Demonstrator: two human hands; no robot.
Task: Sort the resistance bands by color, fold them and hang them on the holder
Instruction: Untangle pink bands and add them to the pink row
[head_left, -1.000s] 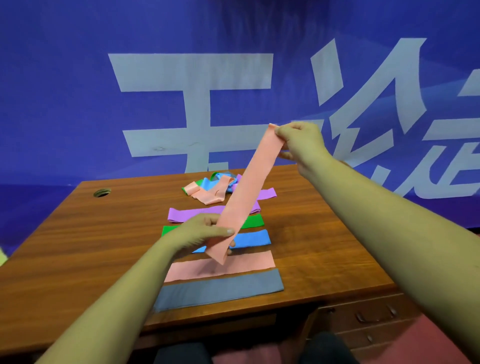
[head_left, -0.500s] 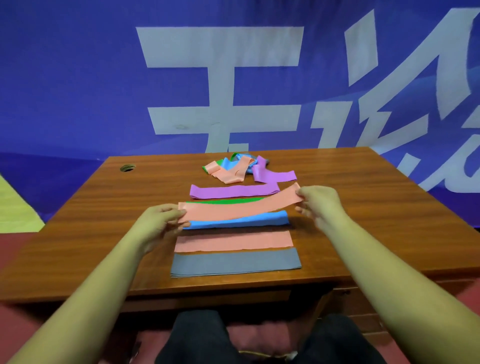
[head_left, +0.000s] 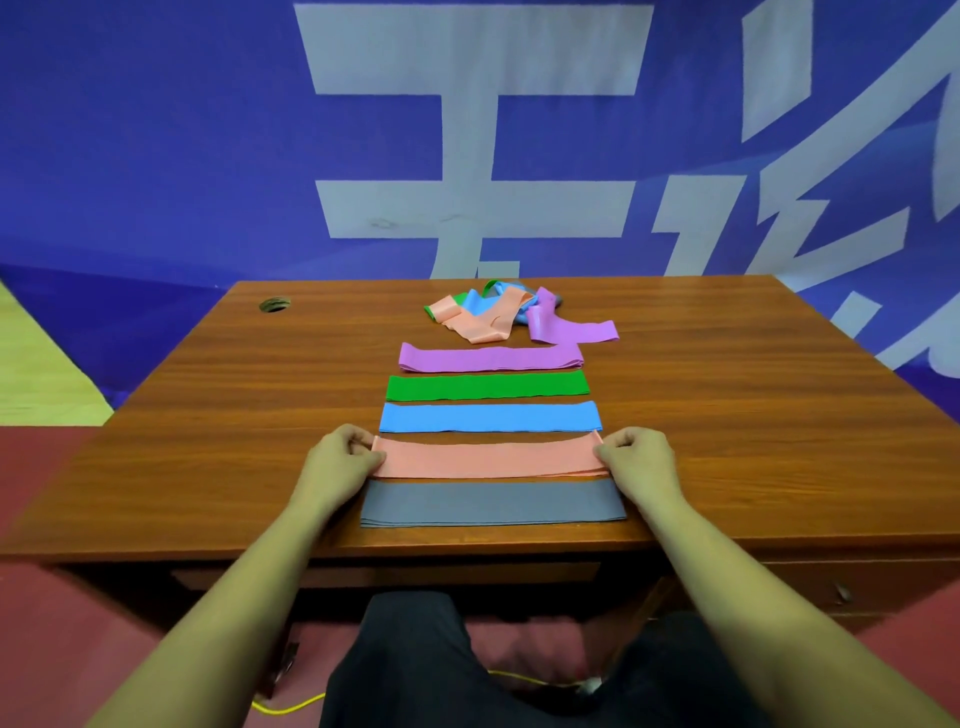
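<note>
The pink band (head_left: 488, 460) lay on the counter (head_left: 208, 441) at six o'clock of the blue band (head_left: 491, 417). The left hand (head_left: 337, 465) and right hand (head_left: 636, 462) pinched its ends in curled fingers. It was probably light, limp and stretchy, best held by the ends.

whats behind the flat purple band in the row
Behind the flat purple band lies a tangled pile of pink, blue, green and purple bands on the table. Whatever sits under the pile's top layers is covered.
</note>
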